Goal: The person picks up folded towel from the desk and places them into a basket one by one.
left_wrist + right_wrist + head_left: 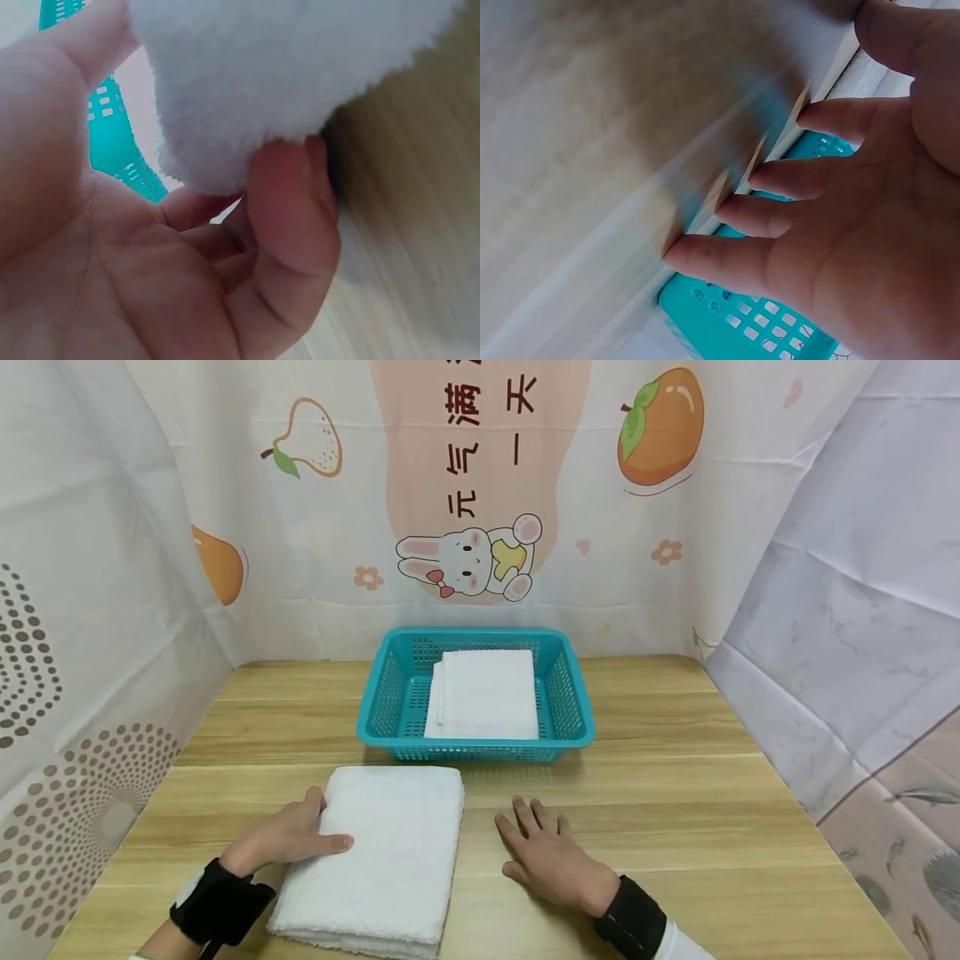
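A folded white towel [390, 860] lies on the table in front of the basket, left of centre. My left hand [288, 835] grips its left edge, thumb on top and the other fingers tucked under the side; the left wrist view shows curled fingers [289, 210] beneath the fluffy towel [247, 82]. To the right of the towel, my right hand [551, 860] rests on the table with its fingers spread and holds nothing. In the right wrist view the fingertips of the right hand [840, 202] touch the tabletop.
Behind the towel stands a teal perforated plastic basket [474, 750] with folded white cloth [491, 693] inside. The wood-grain table [675, 777] meets a printed curtain [322, 543] at the back, and more curtains hang on both sides.
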The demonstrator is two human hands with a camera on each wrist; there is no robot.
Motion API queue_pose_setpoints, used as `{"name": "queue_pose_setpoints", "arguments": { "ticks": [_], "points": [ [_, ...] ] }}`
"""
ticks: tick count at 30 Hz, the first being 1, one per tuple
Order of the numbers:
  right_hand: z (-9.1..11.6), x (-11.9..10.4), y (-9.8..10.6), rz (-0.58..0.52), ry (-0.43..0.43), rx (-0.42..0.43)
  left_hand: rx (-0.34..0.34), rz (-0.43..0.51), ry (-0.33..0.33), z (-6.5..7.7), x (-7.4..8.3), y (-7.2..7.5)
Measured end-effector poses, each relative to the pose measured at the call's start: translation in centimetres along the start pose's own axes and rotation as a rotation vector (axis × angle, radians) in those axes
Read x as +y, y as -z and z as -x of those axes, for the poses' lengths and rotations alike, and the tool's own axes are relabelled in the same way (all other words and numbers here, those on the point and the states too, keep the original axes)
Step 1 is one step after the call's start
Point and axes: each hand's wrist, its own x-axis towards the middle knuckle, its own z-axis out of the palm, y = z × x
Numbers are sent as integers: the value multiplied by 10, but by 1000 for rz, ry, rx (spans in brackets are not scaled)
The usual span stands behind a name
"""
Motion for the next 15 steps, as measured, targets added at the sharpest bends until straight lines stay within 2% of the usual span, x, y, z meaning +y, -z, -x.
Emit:
{"name": "queue_pose_setpoints", "arguments": {
  "ticks": [15],
  "points": [
    [0, 0, -1, 4, -1, 4, 2, 29, -16, -1, 5, -4]
  ]
}}
